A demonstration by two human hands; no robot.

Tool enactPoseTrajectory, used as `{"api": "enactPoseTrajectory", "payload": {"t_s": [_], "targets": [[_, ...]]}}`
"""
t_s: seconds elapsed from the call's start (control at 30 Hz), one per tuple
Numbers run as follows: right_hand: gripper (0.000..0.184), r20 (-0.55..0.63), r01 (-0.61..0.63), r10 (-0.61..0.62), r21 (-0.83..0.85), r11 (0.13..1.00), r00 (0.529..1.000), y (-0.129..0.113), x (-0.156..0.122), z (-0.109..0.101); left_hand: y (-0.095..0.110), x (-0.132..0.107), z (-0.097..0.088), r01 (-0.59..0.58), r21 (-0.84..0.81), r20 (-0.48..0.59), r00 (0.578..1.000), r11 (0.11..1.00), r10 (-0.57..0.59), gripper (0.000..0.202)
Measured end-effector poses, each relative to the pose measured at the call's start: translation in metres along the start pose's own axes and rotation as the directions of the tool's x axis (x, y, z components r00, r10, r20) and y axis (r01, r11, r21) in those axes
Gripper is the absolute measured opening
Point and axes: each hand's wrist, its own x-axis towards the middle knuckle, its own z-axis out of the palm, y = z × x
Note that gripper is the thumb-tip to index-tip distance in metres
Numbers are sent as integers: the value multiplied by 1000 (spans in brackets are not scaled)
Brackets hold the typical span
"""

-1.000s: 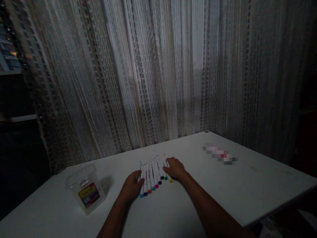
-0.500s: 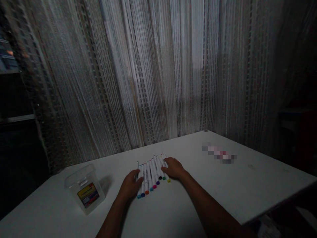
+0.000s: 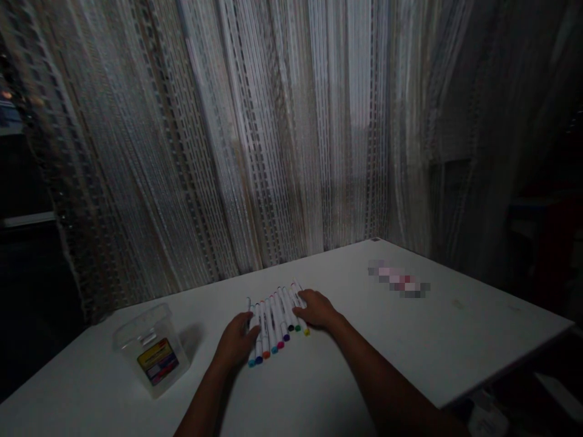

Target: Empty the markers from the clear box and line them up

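Several white markers with coloured ends lie side by side in a slanted row on the white table. The ends nearest me show blue, orange, pink, purple, black, green and yellow. At the row's left side, my left hand curls its thumb and fingers over the outermost markers. My right hand closes in the same way on the right side, by the yellow-ended marker. The row sits between both hands, and my fingertips are partly hidden behind the markers.
On the left of the table stands a clear plastic box with a yellow and purple label. A blurred-out pinkish object lies at the right. String curtains hang behind the far edge.
The view has shifted slightly. Both hands keep their places at the two sides of the marker row, with hardly any movement against it.
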Motion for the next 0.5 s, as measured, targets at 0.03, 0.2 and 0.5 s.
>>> {"api": "enactPoseTrajectory", "payload": {"t_s": [0.03, 0.2, 0.5], "targets": [[51, -4, 0, 1, 10, 1000, 1000, 0, -1, -1, 0, 0, 0, -6, 8, 5, 1000, 1000, 6, 41], [50, -59, 36, -27, 153, 988, 998, 27, -26, -20, 0, 0, 0, -15, 34, -3, 1000, 999, 15, 42], [40, -531, -367, 396, 165, 915, 749, 201, -126, -114, 1, -1, 0, -30, 71, -26, 999, 997, 32, 40]]}}
